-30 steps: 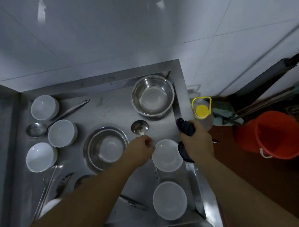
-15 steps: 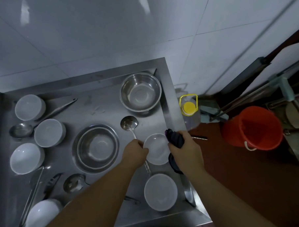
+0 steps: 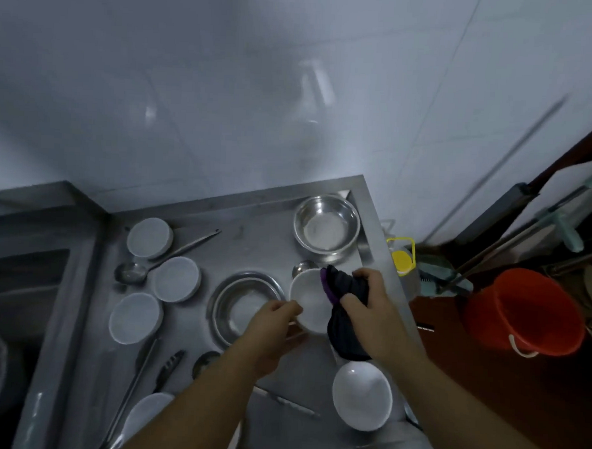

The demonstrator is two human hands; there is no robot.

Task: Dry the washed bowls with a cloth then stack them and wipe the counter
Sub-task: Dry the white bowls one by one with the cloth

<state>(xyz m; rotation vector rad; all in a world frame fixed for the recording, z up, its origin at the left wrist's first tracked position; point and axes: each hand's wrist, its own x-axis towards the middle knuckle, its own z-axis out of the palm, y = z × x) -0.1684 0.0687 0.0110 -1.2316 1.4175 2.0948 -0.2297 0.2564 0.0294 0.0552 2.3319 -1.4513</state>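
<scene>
Lifted now, white bowl [image 3: 307,301] meets cloth [image 3: 344,296] in right hand [image 3: 372,307].

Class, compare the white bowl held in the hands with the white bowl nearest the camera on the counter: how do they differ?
The held bowl is gripped at its rim by the left hand; the near bowl is untouched. The right hand presses a dark cloth into the held bowl; the near bowl has none. Both are white, round and open side up.

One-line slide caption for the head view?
Left hand holds a white ceramic bowl; right hand wipes it with a dark cloth.
</scene>
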